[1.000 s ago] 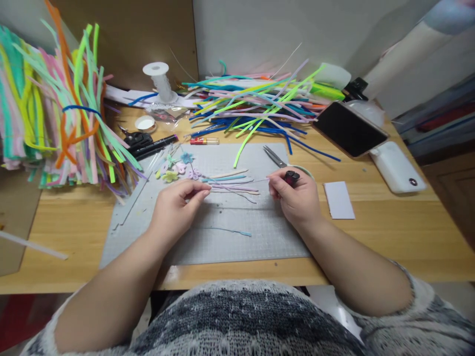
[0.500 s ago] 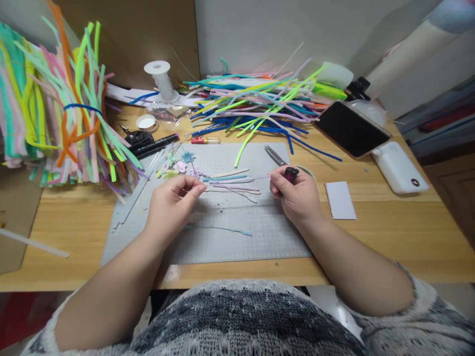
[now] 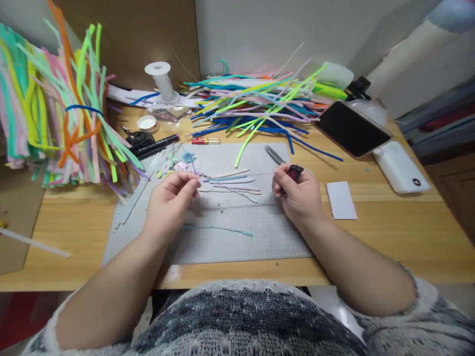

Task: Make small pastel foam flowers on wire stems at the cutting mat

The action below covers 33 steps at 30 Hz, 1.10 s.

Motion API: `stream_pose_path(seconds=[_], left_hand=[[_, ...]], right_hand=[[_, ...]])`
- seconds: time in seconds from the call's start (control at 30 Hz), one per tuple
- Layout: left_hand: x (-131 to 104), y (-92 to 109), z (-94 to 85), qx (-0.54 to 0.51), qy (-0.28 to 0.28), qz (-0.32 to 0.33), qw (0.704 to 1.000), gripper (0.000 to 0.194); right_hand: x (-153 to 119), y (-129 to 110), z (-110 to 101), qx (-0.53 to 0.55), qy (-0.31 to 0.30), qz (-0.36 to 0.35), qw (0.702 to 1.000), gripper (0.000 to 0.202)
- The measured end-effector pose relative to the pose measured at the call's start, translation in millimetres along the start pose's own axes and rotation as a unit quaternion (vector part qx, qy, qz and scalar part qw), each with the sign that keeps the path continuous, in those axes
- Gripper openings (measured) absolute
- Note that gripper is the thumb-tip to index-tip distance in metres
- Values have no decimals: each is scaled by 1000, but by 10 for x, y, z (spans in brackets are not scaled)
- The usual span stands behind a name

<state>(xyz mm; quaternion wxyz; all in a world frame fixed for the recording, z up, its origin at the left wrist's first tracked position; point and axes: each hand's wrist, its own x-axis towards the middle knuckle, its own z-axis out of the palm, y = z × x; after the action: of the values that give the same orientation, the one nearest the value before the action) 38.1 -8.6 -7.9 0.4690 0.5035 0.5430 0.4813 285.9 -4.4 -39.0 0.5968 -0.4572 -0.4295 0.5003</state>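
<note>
My left hand (image 3: 174,200) pinches one end of a thin pale strand above the grey cutting mat (image 3: 230,247). The strand's other end meets my right hand (image 3: 299,193), whose fingers are closed around a small dark object (image 3: 295,173), partly hidden. Between the hands, several trimmed pipe cleaners (image 3: 237,188) lie on the mat. Small pastel flower shapes (image 3: 188,157) sit beyond my left hand. Grey scissor blades (image 3: 273,154) rest just beyond my right hand. A blue strip (image 3: 222,228) lies nearer to me.
Bundled pipe cleaners (image 3: 55,113) stand at the left, and a loose pile (image 3: 256,104) lies at the back. A white spool (image 3: 163,81) and black pens (image 3: 158,147) are behind the mat. At the right are a phone (image 3: 352,128), a power bank (image 3: 401,168) and a white card (image 3: 341,200).
My left hand has moved slightly left and my right hand slightly right and up, so they are farther apart. The dark object in my right hand has tilted.
</note>
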Motion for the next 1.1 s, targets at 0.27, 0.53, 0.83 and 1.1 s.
stream_pose_path(seconds=[0.27, 0.53, 0.83, 1.1], left_hand=[[-2, -30, -13, -39, -1, 23, 999, 9], [-14, -20, -19, -41, -1, 52, 998, 8], [-19, -9, -6, -34, 19, 55, 998, 7], [-27, -30, -4, -72, -5, 33, 997, 12]], right_hand=[[3, 18, 0, 19, 0, -1, 1000, 17], [11, 29, -4, 30, 3, 2, 1000, 15], [-4, 3, 10, 36, -1, 1, 999, 13], [-17, -40, 10, 50, -17, 21, 998, 8]])
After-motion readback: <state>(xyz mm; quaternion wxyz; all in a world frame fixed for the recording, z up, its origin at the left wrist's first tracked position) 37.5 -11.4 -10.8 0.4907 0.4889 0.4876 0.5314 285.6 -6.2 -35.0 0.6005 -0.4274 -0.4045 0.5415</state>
